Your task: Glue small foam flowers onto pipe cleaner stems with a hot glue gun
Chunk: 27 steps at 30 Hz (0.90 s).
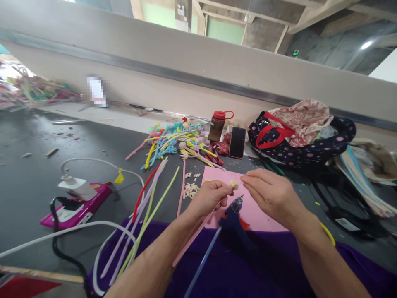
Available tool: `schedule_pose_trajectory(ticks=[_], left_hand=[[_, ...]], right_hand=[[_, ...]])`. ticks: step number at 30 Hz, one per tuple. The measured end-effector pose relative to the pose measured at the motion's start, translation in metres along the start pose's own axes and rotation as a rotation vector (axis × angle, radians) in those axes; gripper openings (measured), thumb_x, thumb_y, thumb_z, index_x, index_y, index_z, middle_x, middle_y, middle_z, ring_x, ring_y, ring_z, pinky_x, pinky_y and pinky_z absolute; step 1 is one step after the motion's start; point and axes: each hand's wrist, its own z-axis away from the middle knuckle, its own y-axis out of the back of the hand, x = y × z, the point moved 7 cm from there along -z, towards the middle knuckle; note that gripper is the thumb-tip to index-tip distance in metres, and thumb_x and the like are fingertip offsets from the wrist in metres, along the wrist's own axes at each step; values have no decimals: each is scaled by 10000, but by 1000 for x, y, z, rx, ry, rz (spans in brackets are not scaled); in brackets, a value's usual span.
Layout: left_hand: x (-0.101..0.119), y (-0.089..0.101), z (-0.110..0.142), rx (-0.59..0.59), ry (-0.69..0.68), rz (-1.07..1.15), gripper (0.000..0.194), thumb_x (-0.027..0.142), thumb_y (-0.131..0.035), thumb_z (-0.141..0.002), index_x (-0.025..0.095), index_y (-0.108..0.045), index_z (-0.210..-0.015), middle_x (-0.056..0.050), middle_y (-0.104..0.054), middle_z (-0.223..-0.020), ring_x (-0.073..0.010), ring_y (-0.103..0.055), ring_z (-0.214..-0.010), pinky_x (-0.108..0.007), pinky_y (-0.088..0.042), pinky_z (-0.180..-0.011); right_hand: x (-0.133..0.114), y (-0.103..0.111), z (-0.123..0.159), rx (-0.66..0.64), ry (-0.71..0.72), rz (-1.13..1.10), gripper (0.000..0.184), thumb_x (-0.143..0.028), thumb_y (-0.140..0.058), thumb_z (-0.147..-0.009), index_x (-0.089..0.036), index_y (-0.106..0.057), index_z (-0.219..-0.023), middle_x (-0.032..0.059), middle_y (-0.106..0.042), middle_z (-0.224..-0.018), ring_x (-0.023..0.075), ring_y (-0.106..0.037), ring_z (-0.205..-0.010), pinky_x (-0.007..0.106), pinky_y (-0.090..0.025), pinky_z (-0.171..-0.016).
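Purple cloth [237, 273] lies along the worktop's [31, 153] near edge, beneath my forearms. My left hand [211, 200] pinches a cream piece [234, 184]; a pink stem [190, 245] extends nearward from it. My right hand [271, 192], fingers together, is just beside; its grip I cannot tell. Glue gun [232, 219]: at the pink sheet's [263, 217] near edge. Phone [236, 142]: beyond its far edge

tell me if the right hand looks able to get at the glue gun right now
Probably yes: the right hand appears empty and hovers close to the glue gun, with nothing visible between them.
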Motion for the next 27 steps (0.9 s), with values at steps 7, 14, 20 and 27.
schedule_pose_trajectory(ticks=[7, 14, 20, 27], left_hand=[[3, -2, 2, -59, 40, 105, 225, 359, -561, -719, 135, -564, -694, 72, -427, -367, -32, -274, -293, -180, -145, -342], [4, -3, 3, -73, 31, 112, 242, 379, -552, -718, 137, -556, -702, 76, -404, -352, -36, -253, -288, -183, -147, -342], [3, -2, 3, -65, 41, 107, 211, 346, -552, -723, 138, -562, -696, 71, -426, -362, -34, -268, -291, -179, -165, -343], [5, -1, 4, -36, 28, 74, 190, 323, -563, -717, 136, -569, -689, 61, -459, -389, -30, -285, -305, -174, -191, -353]], right_hand=[[10, 5, -2, 83, -106, -217, 202, -150, -488, -845, -200, -634, -974, 59, -627, -932, 158, -594, -837, 298, -495, -745], [5, -1, -3, 83, -63, -225, 208, -141, -495, -840, -198, -638, -980, 67, -619, -944, 160, -583, -851, 298, -493, -739], [-1, -3, -3, 67, -27, -180, 238, -111, -503, -818, -198, -626, -1003, 75, -599, -992, 170, -565, -891, 306, -478, -755], [-3, -10, -3, 33, -19, -93, 244, -103, -497, -804, -222, -638, -964, 68, -585, -1029, 169, -557, -856, 322, -468, -749]])
